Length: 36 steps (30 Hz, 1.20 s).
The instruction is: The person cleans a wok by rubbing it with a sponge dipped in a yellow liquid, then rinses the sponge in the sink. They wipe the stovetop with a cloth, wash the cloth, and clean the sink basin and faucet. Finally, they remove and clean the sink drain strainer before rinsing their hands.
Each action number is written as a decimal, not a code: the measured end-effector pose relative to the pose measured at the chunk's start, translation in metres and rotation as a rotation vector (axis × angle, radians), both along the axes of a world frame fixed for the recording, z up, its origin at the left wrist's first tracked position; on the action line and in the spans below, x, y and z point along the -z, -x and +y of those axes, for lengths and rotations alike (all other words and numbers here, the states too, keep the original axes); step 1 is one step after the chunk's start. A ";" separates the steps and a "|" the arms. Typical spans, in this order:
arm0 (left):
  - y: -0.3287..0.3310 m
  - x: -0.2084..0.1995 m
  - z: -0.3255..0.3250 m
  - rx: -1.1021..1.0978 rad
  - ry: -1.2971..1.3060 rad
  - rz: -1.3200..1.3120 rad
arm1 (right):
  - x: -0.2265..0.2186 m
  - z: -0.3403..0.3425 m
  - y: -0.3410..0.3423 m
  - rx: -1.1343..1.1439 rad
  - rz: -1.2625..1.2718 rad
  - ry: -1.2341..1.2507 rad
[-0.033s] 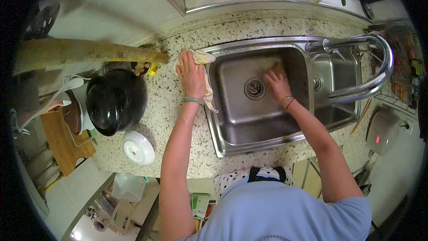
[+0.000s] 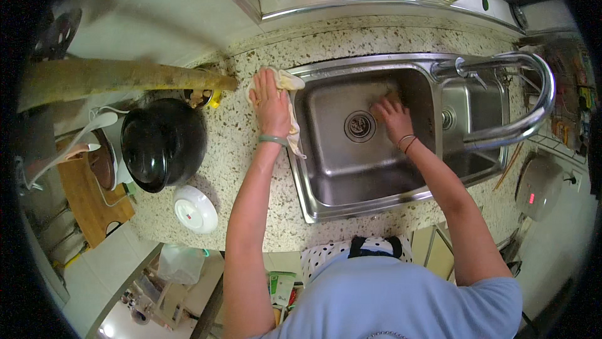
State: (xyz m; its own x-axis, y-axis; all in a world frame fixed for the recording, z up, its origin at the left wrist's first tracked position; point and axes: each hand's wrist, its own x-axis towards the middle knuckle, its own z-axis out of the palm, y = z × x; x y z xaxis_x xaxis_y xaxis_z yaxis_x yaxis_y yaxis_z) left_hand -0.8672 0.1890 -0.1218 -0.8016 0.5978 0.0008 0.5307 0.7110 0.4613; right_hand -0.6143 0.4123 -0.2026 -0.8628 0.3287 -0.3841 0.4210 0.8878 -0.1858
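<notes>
My left hand [image 2: 273, 108] lies flat, fingers stretched out, over a cream cloth [image 2: 290, 80] on the counter at the sink's left rim. Part of the cloth is hidden under the palm, and its crumpled edge hangs along the rim. Inside the large basin of the steel sink [image 2: 338, 176], my right hand [image 2: 395, 121] reaches down with fingers apart against the bottom, just right of the drain [image 2: 360, 126]. A small brownish patch shows beyond its fingertips; I cannot tell what it is.
A chrome faucet [image 2: 544, 97] arches over the smaller right basin [image 2: 480, 113]. Left on the speckled counter [image 2: 232, 151] stand a black pot [image 2: 179, 141] and an upturned white bowl [image 2: 195, 208]. A yellowish pole [image 2: 125, 77] juts in above them. Chopsticks [image 2: 508, 164] lie right of the sink.
My right hand has shifted very slightly in the basin, and its fingers look a little more spread. My left hand stays on the cloth.
</notes>
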 end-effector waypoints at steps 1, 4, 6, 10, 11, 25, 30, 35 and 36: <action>0.006 -0.001 0.009 0.048 0.015 0.005 | 0.009 0.009 -0.003 -0.038 -0.041 -0.084; 0.012 -0.003 0.031 0.124 0.027 0.051 | 0.035 0.023 -0.005 -0.041 -0.159 -0.134; 0.018 -0.002 0.036 0.185 0.028 0.064 | 0.050 0.028 -0.007 -0.061 -0.307 -0.186; 0.016 -0.009 0.047 0.296 0.084 0.107 | 0.022 0.012 0.003 0.156 -0.232 0.137; 0.014 -0.009 0.056 0.329 0.081 0.105 | 0.019 0.011 -0.001 0.320 -0.128 0.416; -0.099 0.024 0.278 0.685 -0.234 0.183 | 0.003 -0.036 -0.054 0.489 -0.239 0.110; -0.095 0.022 0.274 0.750 -0.341 0.133 | 0.012 -0.031 -0.072 0.428 -0.311 0.059; -0.063 0.013 0.215 0.674 -0.198 0.270 | -0.011 -0.021 -0.049 0.545 -0.050 0.302; -0.054 0.010 0.199 0.658 -0.203 0.260 | -0.014 -0.022 -0.045 0.529 0.002 0.316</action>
